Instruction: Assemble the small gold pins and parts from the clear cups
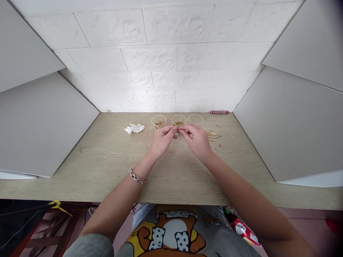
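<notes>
My left hand [162, 140] and my right hand [197, 140] meet fingertip to fingertip above the wooden desk [107, 160], both pinched on a tiny object I cannot make out. Just behind them stand three small clear cups: the left cup [158, 121] and the middle cup [178, 120] hold small golden pieces, while the right cup [195, 118] looks empty. Several loose golden pieces [212, 134] lie on the desk right of my right hand. A bracelet circles my left wrist.
A crumpled white tissue [134, 128] lies left of the cups. A red pen-like stick [219, 112] rests at the back against the white brick wall. Grey panels close in the desk on both sides.
</notes>
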A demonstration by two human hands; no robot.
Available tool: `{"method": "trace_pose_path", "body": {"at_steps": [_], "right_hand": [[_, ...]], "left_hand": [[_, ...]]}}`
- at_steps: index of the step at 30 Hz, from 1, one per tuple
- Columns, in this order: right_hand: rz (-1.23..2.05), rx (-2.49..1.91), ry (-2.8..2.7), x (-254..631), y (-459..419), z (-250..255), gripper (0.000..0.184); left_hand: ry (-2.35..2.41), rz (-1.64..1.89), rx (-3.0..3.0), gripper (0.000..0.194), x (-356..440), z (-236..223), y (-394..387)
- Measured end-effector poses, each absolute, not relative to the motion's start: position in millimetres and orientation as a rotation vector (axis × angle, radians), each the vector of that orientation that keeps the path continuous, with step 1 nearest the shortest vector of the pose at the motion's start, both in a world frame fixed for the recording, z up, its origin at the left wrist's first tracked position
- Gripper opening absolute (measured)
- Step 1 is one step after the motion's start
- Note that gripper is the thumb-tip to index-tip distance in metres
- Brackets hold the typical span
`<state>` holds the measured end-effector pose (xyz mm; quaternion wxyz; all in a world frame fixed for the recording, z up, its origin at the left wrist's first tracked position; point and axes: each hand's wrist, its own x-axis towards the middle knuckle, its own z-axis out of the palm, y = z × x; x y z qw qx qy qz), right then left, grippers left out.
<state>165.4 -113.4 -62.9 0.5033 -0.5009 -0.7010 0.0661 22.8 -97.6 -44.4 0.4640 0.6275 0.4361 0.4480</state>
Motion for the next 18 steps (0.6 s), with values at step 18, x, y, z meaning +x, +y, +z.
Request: {"method": "trace_pose_path", "body": {"at_steps": [18], "right_hand": [[0.871, -1.026, -1.321, 163.6, -114.4, -53.6, 0.019]], "left_hand": [[0.857, 1.048, 1.655, 0.025, 22.4, -40.7, -100.5]]}}
